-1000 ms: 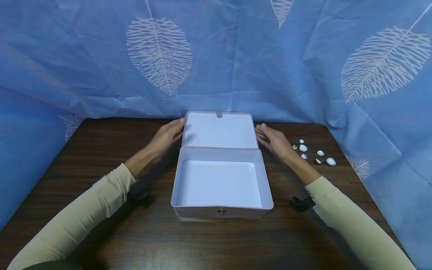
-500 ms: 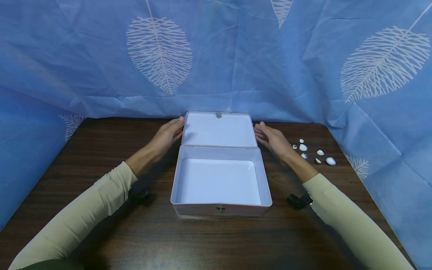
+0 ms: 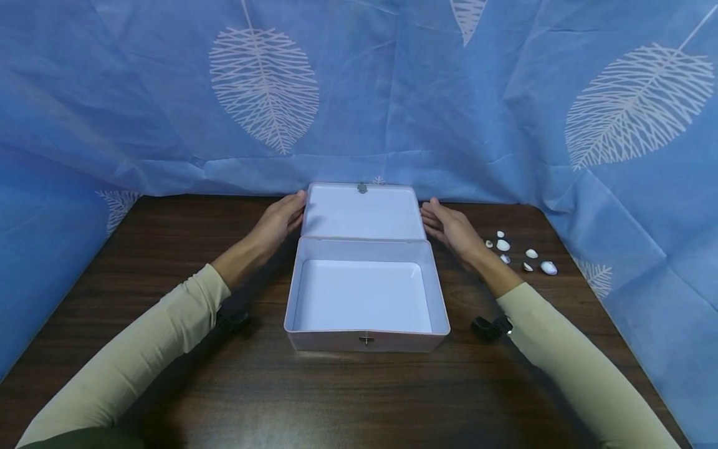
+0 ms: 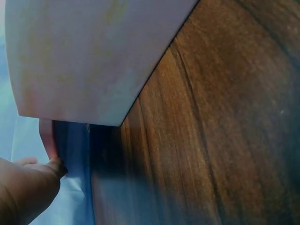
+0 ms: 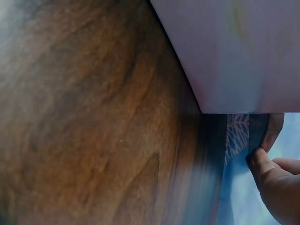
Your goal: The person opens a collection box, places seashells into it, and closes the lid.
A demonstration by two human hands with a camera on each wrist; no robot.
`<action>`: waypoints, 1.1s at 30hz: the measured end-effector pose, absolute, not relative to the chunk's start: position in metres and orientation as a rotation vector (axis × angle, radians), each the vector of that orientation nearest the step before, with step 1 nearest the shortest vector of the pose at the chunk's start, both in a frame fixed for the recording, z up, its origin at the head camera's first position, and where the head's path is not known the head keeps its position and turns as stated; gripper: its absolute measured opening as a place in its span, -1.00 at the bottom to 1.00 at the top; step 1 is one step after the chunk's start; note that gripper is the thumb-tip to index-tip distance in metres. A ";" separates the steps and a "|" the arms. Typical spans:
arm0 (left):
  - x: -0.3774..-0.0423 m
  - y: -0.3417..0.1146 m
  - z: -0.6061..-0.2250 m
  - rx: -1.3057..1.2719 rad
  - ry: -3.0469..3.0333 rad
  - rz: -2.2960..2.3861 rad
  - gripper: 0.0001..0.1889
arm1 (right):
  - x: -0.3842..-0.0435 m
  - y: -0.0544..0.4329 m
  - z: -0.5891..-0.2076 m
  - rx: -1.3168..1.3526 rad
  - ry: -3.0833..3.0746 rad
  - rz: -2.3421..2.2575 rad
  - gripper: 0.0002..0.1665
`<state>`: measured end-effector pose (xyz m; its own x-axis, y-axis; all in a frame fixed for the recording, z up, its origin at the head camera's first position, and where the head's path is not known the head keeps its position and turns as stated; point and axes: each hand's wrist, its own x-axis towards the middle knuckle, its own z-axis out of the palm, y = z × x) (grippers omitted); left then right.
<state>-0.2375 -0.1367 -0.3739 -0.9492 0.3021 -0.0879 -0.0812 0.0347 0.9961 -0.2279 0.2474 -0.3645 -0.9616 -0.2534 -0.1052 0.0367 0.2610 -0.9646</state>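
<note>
A pale box (image 3: 367, 340) with a white inside sits on the table, its hinged lid (image 3: 364, 211) swung back on the far side. A small metal clasp is on the front wall, and its catch plate shows on the lid's far edge. My left hand (image 3: 275, 226) holds the lid's left edge; in the left wrist view its fingertips meet the rim under the box's back corner. At the opposite edge, my right hand (image 3: 453, 229) grips the lid, fingertips on the rim (image 5: 274, 133) in the right wrist view. Some fingers are hidden behind the lid.
Several small white shells (image 3: 503, 245) lie on the dark wooden table (image 3: 336, 399) to the right of my right hand. A blue cloth (image 3: 421, 112) with white leaf prints hangs along the back and both sides, close behind the lid.
The box has slid a little away from me, toward the back cloth, with both hands moving along on the lid's edges. The shells stay in place.
</note>
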 end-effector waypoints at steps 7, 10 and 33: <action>-0.238 -0.135 -0.375 0.227 2.046 1.990 -0.16 | -0.230 0.249 -0.366 -0.205 2.266 -1.790 -0.05; -0.239 -0.135 -0.375 0.244 2.039 1.999 -0.15 | -0.231 0.251 -0.367 -0.220 2.279 -1.765 -0.02; -0.219 -0.153 -0.373 0.173 2.433 1.661 -0.16 | -0.212 0.281 -0.367 -0.163 2.436 -1.701 -0.11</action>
<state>-0.2194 -0.1526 -0.3731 -0.9751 0.2024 -0.0909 -0.0109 0.3655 0.9308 -0.2115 0.2805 -0.3673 -0.9802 -0.1837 -0.0733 0.0056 0.3447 -0.9387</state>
